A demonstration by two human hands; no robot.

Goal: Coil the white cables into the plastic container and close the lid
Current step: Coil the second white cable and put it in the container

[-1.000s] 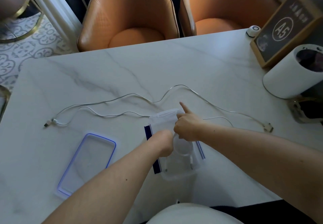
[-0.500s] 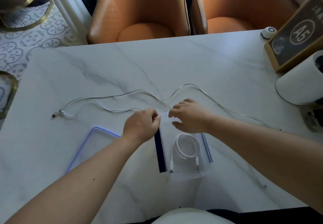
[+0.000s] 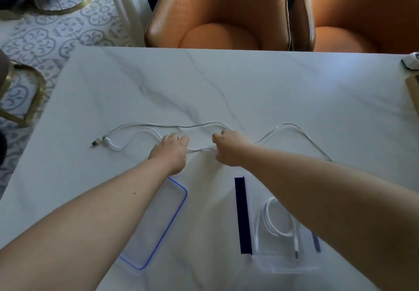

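A clear plastic container (image 3: pixel 246 216) with dark blue clips stands at the near right, partly under my right forearm. One coiled white cable (image 3: pixel 275 225) lies inside it. Two long white cables (image 3: pixel 136 132) trail across the marble table, their plugs (image 3: pixel 99 142) at the left. My left hand (image 3: pixel 171 151) and my right hand (image 3: pixel 229 147) are side by side over the cables, each closed on the nearer cable, a short stretch of which runs between them. The clear lid (image 3: pixel 158 220) with a blue rim lies flat at the near left, under my left forearm.
Two orange leather chairs (image 3: pixel 217 11) stand at the table's far edge. A small white round object (image 3: pixel 411 61) and a wooden frame corner (image 3: pixel 413 91) sit at the far right. The table's left edge (image 3: pixel 45 118) borders a patterned floor.
Both hands have left the container and reached forward to the loose cables, closing on one. The view has shifted left, so the right-hand objects are mostly out of frame.
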